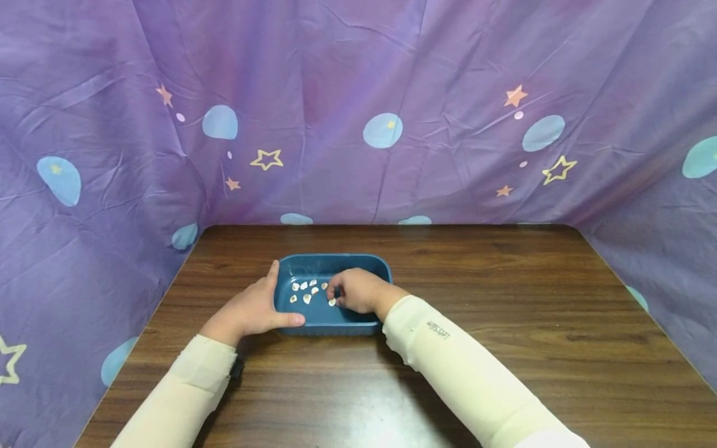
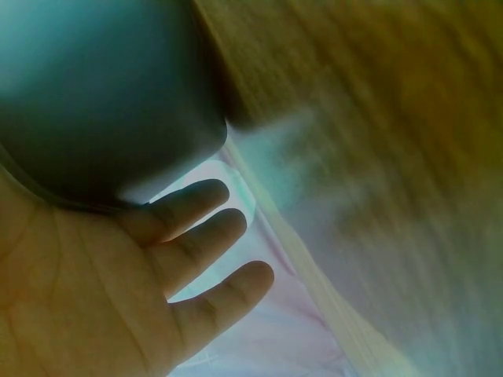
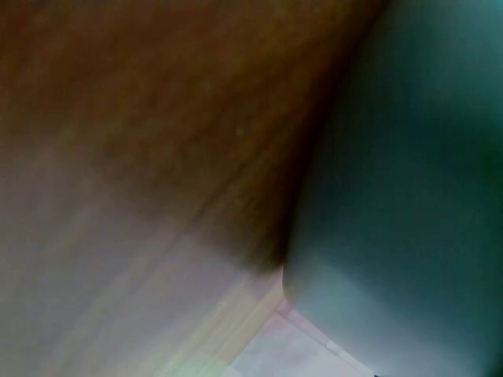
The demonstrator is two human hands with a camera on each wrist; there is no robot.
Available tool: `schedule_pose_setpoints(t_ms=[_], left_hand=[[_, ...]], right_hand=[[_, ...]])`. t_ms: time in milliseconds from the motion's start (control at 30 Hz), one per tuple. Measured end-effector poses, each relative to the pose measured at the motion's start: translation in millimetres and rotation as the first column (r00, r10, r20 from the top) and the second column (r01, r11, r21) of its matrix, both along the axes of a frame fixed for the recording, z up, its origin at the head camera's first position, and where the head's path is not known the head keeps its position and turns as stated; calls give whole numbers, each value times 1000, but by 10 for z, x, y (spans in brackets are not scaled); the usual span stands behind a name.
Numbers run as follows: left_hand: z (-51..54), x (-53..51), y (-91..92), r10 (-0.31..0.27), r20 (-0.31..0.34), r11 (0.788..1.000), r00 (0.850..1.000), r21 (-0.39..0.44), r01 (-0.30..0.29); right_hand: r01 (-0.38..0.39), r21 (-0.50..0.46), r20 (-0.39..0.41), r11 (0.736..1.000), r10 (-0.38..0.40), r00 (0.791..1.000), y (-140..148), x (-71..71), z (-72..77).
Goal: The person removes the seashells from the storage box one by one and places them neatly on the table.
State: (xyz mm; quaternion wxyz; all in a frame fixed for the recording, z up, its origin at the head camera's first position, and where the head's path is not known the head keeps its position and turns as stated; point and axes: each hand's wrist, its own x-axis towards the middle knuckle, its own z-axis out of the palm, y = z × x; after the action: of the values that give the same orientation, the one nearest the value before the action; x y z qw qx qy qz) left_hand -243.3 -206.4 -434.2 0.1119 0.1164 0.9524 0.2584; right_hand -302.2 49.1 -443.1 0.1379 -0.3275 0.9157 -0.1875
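A blue rectangular tray (image 1: 336, 328) sits on the table, with several small white shell-like pieces (image 1: 307, 299) spread over its left and middle floor. My left hand (image 1: 254, 309) holds the tray's left end, thumb over the front rim and fingers along the outside. In the left wrist view, three fingers of the left hand (image 2: 102, 275) extend past the dark tray wall (image 2: 110, 102). Inside the tray, the right hand (image 1: 361, 290) has curled fingers, with thumb and fingertips at a white piece (image 1: 332, 302). The right wrist view shows only the tray's outer wall (image 3: 401, 204), not the hand.
The brown wood-grain table (image 1: 504, 336) extends around the tray on all sides. A purple curtain (image 1: 313, 81) with stars and blue spots hangs behind and at both sides. The right sleeve (image 1: 465, 367) crosses the front of the table.
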Motion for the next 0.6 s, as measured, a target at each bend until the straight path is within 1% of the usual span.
schedule_pose_setpoints(t_ms=[233,600], left_hand=[[13,4,8,1,1,1000,1000,-1,-1],[40,15,13,1,-1,1000,1000,4,-1]], right_hand=[[3,9,-23,1000,-3,1000,-4,-3,-8],[20,7,-2,1000,-20,1000,-1,8,9]])
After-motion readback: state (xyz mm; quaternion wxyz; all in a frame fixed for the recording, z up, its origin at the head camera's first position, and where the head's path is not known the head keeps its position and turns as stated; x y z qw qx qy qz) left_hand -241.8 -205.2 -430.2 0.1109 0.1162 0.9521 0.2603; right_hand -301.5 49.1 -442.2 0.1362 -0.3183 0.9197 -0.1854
